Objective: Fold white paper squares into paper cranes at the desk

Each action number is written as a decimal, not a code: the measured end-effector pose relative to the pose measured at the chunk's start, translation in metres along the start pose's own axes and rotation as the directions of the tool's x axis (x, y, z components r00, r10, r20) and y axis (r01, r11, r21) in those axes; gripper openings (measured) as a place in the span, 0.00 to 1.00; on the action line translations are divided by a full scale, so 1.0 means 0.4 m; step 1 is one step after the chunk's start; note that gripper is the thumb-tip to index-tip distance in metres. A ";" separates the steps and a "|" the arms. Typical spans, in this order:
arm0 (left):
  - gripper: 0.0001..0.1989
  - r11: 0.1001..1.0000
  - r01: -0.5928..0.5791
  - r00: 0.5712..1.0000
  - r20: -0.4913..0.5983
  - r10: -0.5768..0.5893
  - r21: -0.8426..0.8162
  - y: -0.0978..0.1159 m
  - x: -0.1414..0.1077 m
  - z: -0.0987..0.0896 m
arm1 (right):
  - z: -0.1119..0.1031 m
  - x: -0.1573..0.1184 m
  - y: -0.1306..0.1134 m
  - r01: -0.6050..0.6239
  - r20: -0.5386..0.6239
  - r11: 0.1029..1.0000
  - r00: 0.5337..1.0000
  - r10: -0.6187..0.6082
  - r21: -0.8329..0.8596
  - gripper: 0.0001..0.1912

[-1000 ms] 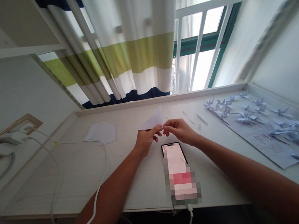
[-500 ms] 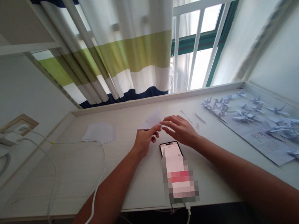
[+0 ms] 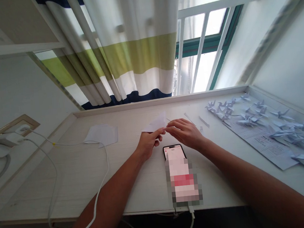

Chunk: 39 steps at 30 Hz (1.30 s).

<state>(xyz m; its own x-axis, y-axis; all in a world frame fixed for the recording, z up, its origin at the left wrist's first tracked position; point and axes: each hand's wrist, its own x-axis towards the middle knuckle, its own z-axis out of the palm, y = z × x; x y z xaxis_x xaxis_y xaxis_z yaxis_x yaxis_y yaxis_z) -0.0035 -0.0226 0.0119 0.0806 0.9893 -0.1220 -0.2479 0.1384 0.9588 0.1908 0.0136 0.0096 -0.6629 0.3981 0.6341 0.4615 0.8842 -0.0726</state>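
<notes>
1 paper pc [image 3: 156,123] pinched in L hand [image 3: 148,143], R hand [image 3: 187,134] just beside.

The left hand [image 3: 149,143] is hiding part of the white paper [image 3: 156,123], and whether the right hand [image 3: 185,133] is touching it is proving too small to tell. Pixel blocks [image 3: 184,180] are masking most of the phone [image 3: 175,154], while paper cranes [image 3: 250,120] are covering part of a printed sheet [image 3: 255,143] bearing lettering too small to read. The top edge is cutting off the curtain [image 3: 141,54].
</notes>
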 end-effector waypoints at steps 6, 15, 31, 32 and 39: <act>0.18 1.000 0.012 0.999 0.030 -0.012 0.014 -0.006 0.003 -0.003 | 0.006 0.007 -0.007 -0.047 0.009 0.998 0.999 0.046 0.052 0.08; 0.26 0.863 0.114 0.981 -0.193 -0.020 0.493 0.018 0.025 -0.081 | 0.023 0.009 0.007 -0.191 0.135 0.978 0.974 0.180 0.081 0.07; 0.20 0.346 -0.592 0.800 0.584 0.141 0.728 -0.039 0.037 -0.101 | 0.062 -0.021 0.049 -0.319 0.303 0.918 0.922 0.242 0.236 0.08; 0.21 0.318 -0.590 0.802 0.585 0.121 0.742 -0.037 0.034 -0.102 | 0.060 -0.021 0.050 -0.324 0.302 0.911 0.922 0.243 0.256 0.08; 0.24 -0.045 -0.575 0.818 0.575 -0.024 0.817 -0.032 0.017 -0.088 | 0.045 -0.024 0.051 -0.310 0.321 0.905 0.923 0.213 0.292 0.06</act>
<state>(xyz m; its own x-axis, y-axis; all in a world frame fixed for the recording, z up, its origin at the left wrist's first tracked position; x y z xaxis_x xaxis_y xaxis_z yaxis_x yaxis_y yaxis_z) -0.0339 -0.0161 -0.0103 0.6267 0.7789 0.0244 0.7534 -0.6136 0.2364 0.1959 0.0323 -0.0119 -0.7027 0.6340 0.3228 0.4511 0.7479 -0.4869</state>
